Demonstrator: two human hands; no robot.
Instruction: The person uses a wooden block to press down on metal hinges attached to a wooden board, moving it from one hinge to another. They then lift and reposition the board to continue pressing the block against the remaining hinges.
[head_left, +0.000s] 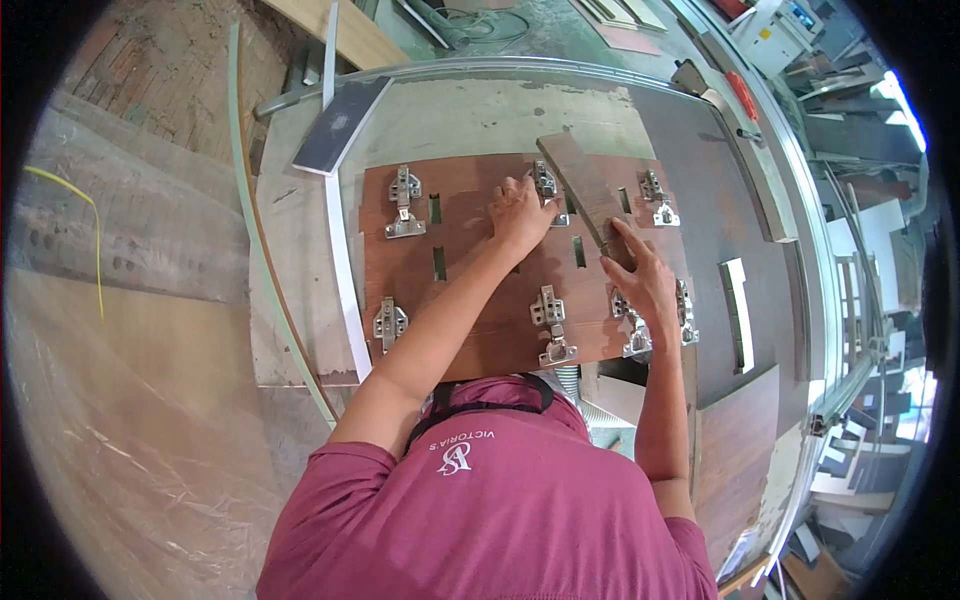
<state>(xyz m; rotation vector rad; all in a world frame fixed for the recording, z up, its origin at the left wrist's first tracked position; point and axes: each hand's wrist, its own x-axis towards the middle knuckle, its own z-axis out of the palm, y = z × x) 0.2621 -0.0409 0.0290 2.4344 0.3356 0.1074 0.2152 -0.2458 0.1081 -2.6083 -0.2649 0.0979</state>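
Note:
A reddish-brown wooden panel (470,270) with dark rectangular slots lies before me, with several metal cabinet hinges on it. At its far middle, the bent fingers of my left hand (522,215) are closed about a hinge (544,178), partly covering it. My right hand (642,275) grips the near end of a brown wooden strip (582,185) between thumb and fingers. The strip slants across the panel, its far end close to that hinge. Other hinges sit at the far left (404,203), far right (658,198) and near middle (552,325); one (632,325) is partly behind my right wrist.
A dark grey board piece (343,125) lies at the far left, beside a long white strip (343,270). On the right are a short light strip (738,315), a brown board (738,440) and a metal rail (815,300). Plastic sheeting (130,430) covers boards at left.

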